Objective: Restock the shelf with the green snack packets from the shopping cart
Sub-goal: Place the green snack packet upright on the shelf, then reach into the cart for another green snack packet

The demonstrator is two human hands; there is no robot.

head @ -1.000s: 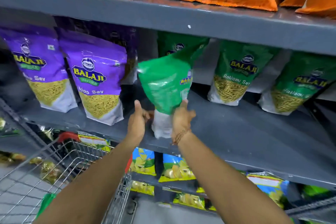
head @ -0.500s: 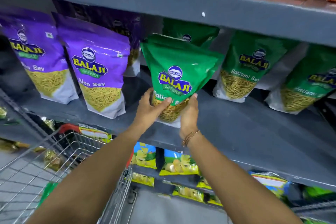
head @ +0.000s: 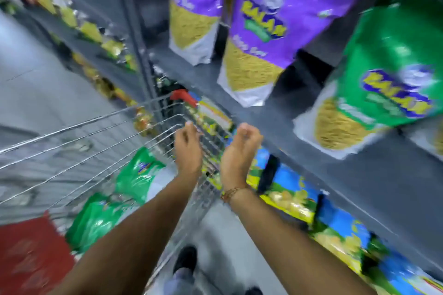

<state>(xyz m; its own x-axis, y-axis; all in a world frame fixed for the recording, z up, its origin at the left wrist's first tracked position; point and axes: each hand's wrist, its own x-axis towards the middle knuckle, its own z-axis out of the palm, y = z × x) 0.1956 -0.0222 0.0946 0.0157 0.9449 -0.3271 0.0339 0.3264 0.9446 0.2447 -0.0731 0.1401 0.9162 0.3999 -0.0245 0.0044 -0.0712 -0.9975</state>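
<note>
Both hands have let go of the green Balaji packet (head: 388, 79), now standing on the grey shelf (head: 359, 175) up right. My left hand (head: 188, 148) and right hand (head: 237, 153) hang empty, fingers loose, over the shopping cart (head: 96, 141), where more green packets (head: 136, 175) lie.

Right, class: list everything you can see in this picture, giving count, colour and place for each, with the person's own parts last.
Green packet on shelf: one, green, right on the grey shelf, upright.
Purple packets: two, purple, shelf, left of the green one.
Cart: one, silver wire with a red corner, lower left.
Green packets in cart: at least two, green.
Red item: one, bottom left, blurred.
Yellow-blue packets: several, lower shelf.
Shoe: one, dark, floor.
Bracelet: one, right wrist.
Left hand: empty, over cart.
Right hand: empty.
</note>
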